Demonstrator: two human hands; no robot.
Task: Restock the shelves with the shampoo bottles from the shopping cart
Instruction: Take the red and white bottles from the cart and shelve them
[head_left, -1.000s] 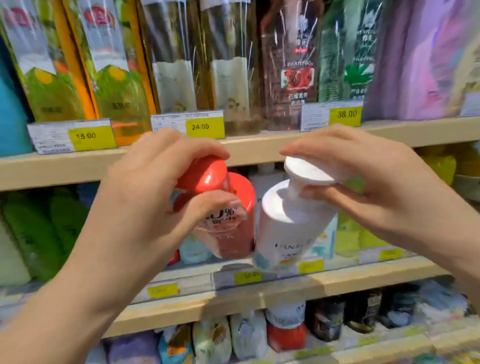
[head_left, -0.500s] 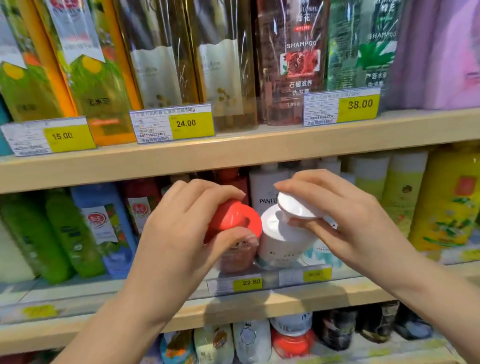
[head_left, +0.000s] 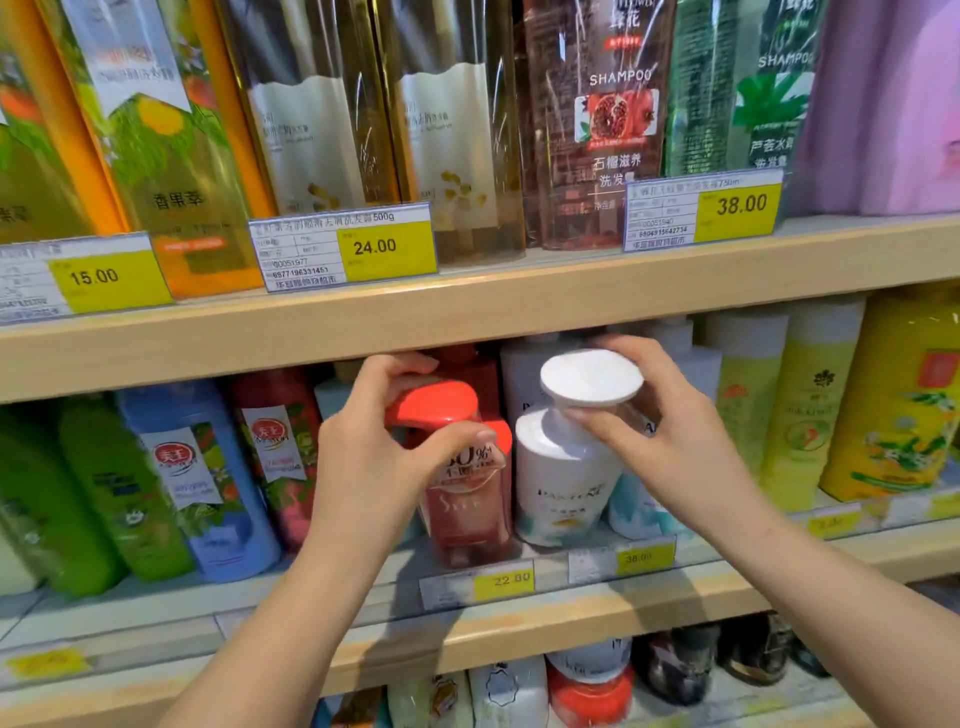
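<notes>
Both hands reach to the middle shelf (head_left: 519, 623), each gripping a bottle by its top. The left hand (head_left: 374, 457) curls its fingers over the red pump cap of a red shampoo bottle (head_left: 467, 499), thumb pressed against the front below the cap. The right hand (head_left: 670, 447) pinches the neck of a white shampoo bottle (head_left: 561, 483) just under its round white cap, fingers wrapped behind. The two bottles stand upright side by side at the shelf's front, just behind the yellow price tags (head_left: 504, 579) on its edge.

To the left stand a blue bottle (head_left: 208, 483) and green bottles (head_left: 78, 504); to the right, yellow bottles (head_left: 904, 405). Behind the held pair more white and red bottles are partly hidden. On the upper shelf (head_left: 467, 312) tall wrapped shampoo packs (head_left: 618, 119) stand in a row, with price tags reading 15.00, 24.00 and 38.00.
</notes>
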